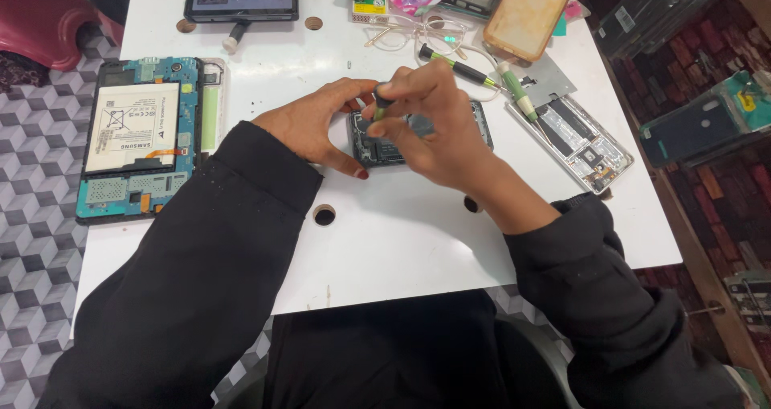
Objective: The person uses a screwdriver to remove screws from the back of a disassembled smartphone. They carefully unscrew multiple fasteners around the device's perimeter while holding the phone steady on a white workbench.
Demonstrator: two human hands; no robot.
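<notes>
Now | right hand [430, 124] pinching dark round screwdriver cap [382, 97] | left hand [317, 128] curled, steadying flat black phone [384, 148]

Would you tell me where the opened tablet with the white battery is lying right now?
In the head view, the opened tablet lies at the table's left edge, left of the left hand.

Dark opened phone [384, 148] flat on white table [401, 240]

Left hand [317, 128] curled, right hand [430, 120] pinched, fingertips meeting.
</notes>
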